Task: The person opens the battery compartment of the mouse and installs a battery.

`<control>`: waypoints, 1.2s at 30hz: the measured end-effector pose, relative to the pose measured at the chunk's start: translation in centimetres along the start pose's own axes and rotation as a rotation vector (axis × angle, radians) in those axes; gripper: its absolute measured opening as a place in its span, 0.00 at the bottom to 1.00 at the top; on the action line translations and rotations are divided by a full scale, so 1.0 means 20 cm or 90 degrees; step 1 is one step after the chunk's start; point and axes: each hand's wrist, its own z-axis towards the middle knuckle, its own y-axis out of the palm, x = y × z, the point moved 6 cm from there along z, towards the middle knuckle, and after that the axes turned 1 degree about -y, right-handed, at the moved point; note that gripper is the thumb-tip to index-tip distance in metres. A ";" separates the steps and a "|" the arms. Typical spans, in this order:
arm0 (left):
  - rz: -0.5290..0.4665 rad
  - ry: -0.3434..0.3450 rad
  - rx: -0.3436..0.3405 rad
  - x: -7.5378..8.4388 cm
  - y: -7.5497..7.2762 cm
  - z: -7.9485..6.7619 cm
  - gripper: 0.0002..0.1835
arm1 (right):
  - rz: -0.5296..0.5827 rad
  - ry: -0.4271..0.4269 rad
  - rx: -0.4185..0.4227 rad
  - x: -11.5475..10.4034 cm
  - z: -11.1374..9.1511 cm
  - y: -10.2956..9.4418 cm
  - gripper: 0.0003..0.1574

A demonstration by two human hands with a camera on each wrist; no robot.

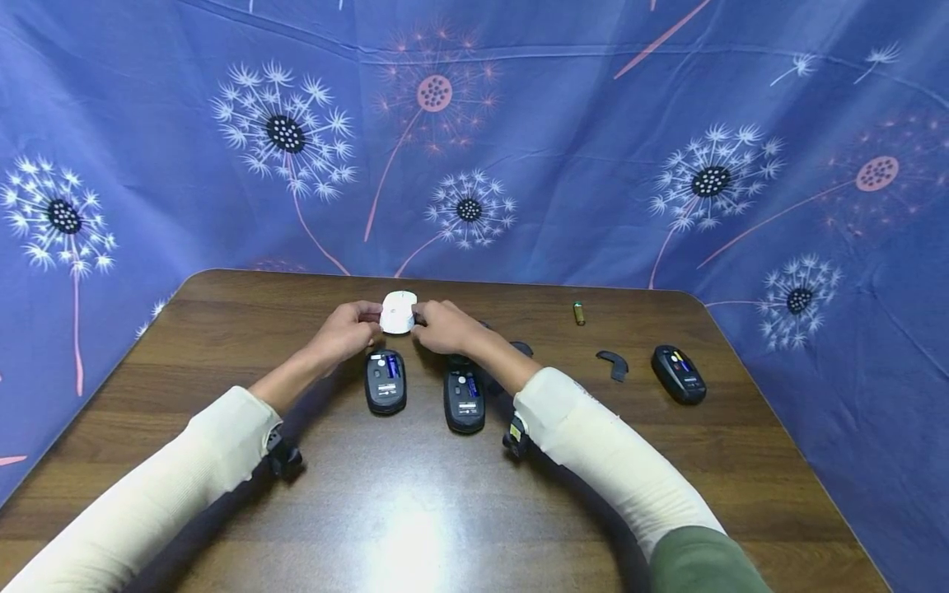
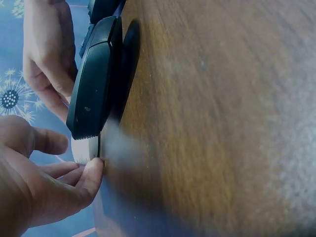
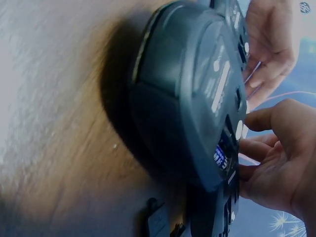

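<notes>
A white computer mouse sits near the back edge of the table, between both hands. My left hand holds its left side with bent fingers; in the left wrist view its fingertips are low at the mouse's edge. On the opposite side my right hand grips the white mouse; in the right wrist view a black mouse hides those fingertips. Just in front of the hands lies an upturned black mouse, its battery bay uncovered. Another upturned black mouse lies below my right forearm, a blue battery showing.
More dark parts lie partly hidden behind the right forearm. To the right are a small green-and-gold battery, a curved black cover and an upturned black mouse with its bay uncovered. A blue patterned cloth hangs behind the table.
</notes>
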 end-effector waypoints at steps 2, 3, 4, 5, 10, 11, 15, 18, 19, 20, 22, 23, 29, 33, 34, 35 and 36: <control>-0.004 0.011 0.007 0.01 0.00 0.00 0.32 | 0.056 0.014 0.012 -0.07 -0.07 -0.06 0.37; -0.009 0.017 0.012 0.01 -0.01 0.00 0.32 | 0.075 0.017 0.023 -0.11 -0.12 -0.09 0.36; -0.014 0.023 0.017 0.01 -0.01 0.00 0.33 | 0.093 0.021 0.034 -0.15 -0.16 -0.12 0.36; -0.018 0.030 0.022 0.01 -0.01 0.00 0.33 | 0.113 0.025 0.044 -0.18 -0.19 -0.15 0.36; -0.019 0.050 0.053 0.03 -0.03 0.00 0.39 | 0.154 0.027 0.122 -0.22 -0.22 -0.20 0.35; -0.015 0.054 0.060 0.03 -0.03 0.00 0.40 | 0.156 0.026 0.135 -0.22 -0.21 -0.21 0.34; -0.002 0.064 0.082 0.04 -0.04 -0.01 0.41 | 0.149 0.015 0.166 -0.22 -0.21 -0.22 0.29; 0.007 0.076 0.098 0.05 -0.04 -0.01 0.41 | 0.148 0.013 0.182 -0.23 -0.21 -0.22 0.27; 0.009 0.079 0.105 0.05 -0.04 -0.02 0.40 | 0.145 0.013 0.187 -0.23 -0.21 -0.23 0.26; 0.012 0.084 0.113 0.05 -0.05 -0.02 0.40 | 0.145 0.014 0.191 -0.23 -0.21 -0.23 0.25; 0.015 0.095 0.128 0.05 -0.05 -0.02 0.38 | 0.143 0.016 0.198 -0.23 -0.21 -0.23 0.25; 0.015 0.099 0.134 0.06 -0.06 -0.02 0.38 | 0.141 0.016 0.201 -0.23 -0.21 -0.23 0.24; 0.048 0.144 0.164 0.08 -0.06 -0.04 0.33 | 0.139 0.012 0.204 -0.22 -0.21 -0.24 0.22; 0.078 0.173 0.182 0.10 -0.06 -0.05 0.31 | 0.138 0.010 0.191 -0.22 -0.22 -0.23 0.20; 0.082 0.176 0.186 0.10 -0.06 -0.05 0.31 | 0.138 0.007 0.190 -0.22 -0.22 -0.23 0.20; 0.081 0.177 0.188 0.10 -0.06 -0.06 0.30 | 0.138 0.004 0.189 -0.22 -0.23 -0.23 0.19; 0.084 0.179 0.191 0.10 -0.06 -0.06 0.30 | 0.138 0.000 0.188 -0.23 -0.23 -0.23 0.19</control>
